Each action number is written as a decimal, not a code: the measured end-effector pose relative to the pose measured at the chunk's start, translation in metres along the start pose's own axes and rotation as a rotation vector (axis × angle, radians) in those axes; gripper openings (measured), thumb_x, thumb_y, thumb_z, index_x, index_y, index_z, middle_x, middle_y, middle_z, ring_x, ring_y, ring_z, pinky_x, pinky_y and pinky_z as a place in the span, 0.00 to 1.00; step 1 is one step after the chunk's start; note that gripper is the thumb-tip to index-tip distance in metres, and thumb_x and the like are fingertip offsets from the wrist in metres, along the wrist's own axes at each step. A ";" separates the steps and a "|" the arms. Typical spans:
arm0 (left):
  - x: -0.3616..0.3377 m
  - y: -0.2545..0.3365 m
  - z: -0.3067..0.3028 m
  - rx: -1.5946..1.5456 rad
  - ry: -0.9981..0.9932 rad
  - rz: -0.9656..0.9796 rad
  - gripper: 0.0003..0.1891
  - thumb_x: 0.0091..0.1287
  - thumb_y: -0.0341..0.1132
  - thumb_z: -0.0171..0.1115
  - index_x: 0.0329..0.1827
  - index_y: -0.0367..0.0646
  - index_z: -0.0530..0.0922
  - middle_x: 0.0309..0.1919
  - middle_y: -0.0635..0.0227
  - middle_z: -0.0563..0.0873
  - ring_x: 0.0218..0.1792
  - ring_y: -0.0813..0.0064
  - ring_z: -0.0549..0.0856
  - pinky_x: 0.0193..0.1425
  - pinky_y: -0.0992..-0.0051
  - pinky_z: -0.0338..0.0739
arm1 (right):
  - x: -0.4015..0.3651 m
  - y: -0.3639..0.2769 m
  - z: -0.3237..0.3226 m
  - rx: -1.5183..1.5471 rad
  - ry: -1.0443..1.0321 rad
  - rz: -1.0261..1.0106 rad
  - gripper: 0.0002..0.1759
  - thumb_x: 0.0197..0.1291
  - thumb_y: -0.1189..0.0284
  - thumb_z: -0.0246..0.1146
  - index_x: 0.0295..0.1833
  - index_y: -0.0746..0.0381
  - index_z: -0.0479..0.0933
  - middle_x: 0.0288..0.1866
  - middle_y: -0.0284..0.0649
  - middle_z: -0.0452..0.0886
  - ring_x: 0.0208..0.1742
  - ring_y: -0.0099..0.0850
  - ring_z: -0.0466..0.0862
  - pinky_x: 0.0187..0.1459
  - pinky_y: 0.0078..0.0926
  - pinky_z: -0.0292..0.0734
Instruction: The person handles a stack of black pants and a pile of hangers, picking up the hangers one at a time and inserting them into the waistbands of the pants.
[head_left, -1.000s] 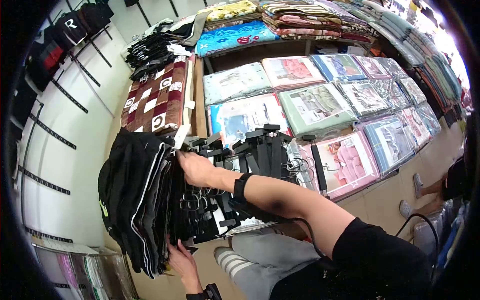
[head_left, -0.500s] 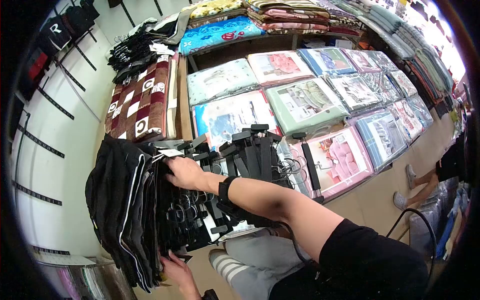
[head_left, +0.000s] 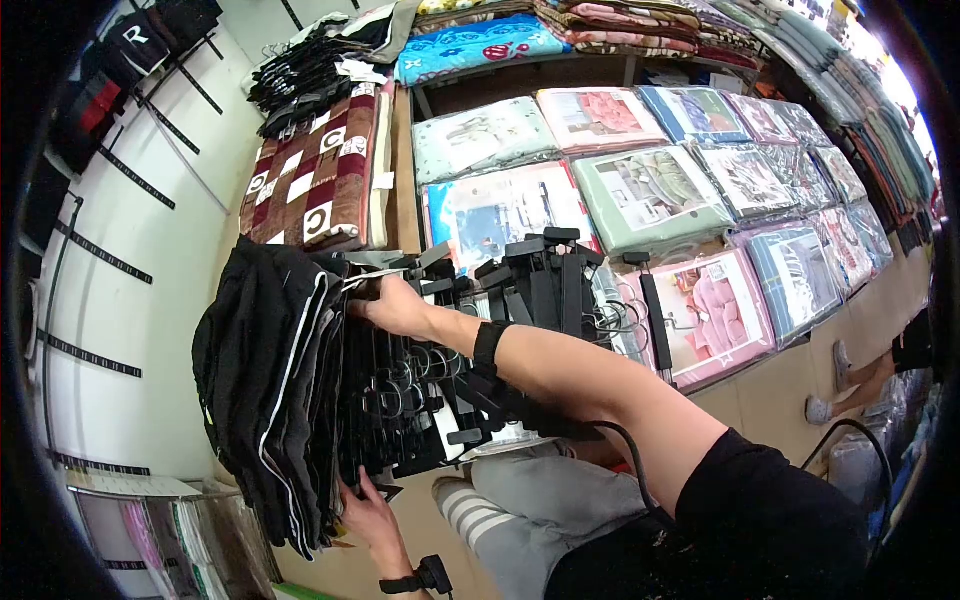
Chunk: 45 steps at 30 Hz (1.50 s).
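A thick stack of black trousers (head_left: 262, 370) with white piping hangs folded at the left, its edges facing me. My right hand (head_left: 395, 306) reaches across to the upper inner edge of the stack, fingers curled in among the garments beside a white tag (head_left: 375, 276). Lower down, my left hand (head_left: 370, 515) grips the bottom inner edge, with the thumb in front and the other fingers partly hidden. Black clip hangers (head_left: 545, 285) with metal hooks lie in a heap to the right of the stack, beneath and beyond my right forearm.
Packaged bedding sets (head_left: 650, 198) lie in rows on the display behind the hangers. A brown checked blanket (head_left: 318, 170) and a pile of black clothes (head_left: 315, 75) are farther left. Slotted rails (head_left: 95, 350) line the white wall. Someone's feet (head_left: 820, 408) show at right.
The view has shifted, so the scene sits farther right and slightly higher. Both hands keep their hold on the stack's inner edge; more of my left wrist and its black band shows.
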<state>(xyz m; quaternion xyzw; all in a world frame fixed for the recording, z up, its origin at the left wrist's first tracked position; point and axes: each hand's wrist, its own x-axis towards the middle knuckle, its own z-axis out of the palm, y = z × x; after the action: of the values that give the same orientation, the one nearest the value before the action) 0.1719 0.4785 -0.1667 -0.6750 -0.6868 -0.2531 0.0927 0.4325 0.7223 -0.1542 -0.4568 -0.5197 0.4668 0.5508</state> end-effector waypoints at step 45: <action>-0.156 0.255 -0.076 -0.778 -0.633 0.760 0.34 0.69 0.39 0.79 0.78 0.42 0.79 0.69 0.58 0.88 0.59 0.58 0.93 0.64 0.62 0.89 | -0.474 -0.093 -0.222 0.510 0.606 0.491 0.15 0.84 0.70 0.60 0.66 0.69 0.79 0.52 0.41 0.88 0.47 0.29 0.92 0.51 0.30 0.91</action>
<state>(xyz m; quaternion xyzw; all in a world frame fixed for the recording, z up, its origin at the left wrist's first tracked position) 0.4148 0.2953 -0.1184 -0.8984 -0.2507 -0.2220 -0.2841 0.6466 0.2359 -0.1405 -0.5319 -0.0805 0.5418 0.6458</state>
